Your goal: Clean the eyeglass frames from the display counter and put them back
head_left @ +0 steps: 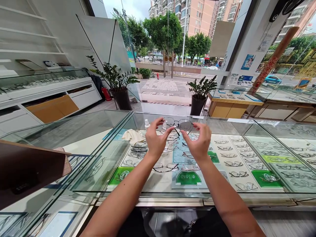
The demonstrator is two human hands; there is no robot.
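Between both hands I hold up a pair of glasses [185, 124] with thin dark rims and round lenses, above the glass display case [148, 188]. My left hand [157, 138] pinches the frame's left side between thumb and fingers. On the other side, my right hand [198, 140] grips it near the hinge in the same way. The dark temple arms point back toward me. Below, inside the case, several rows of glasses lie on white and blue panels, one pair [166, 167] just under my left forearm. A beige cloth [132, 136] and a small white bottle [147, 124] are left of my left hand.
Green cards [188, 178] lie among the frames in the case. A dark brown object [29, 171] juts in at the left. Beyond the case stand two potted plants [121, 95], a red fire extinguisher [106, 94] and glass doors [168, 65] facing the street.
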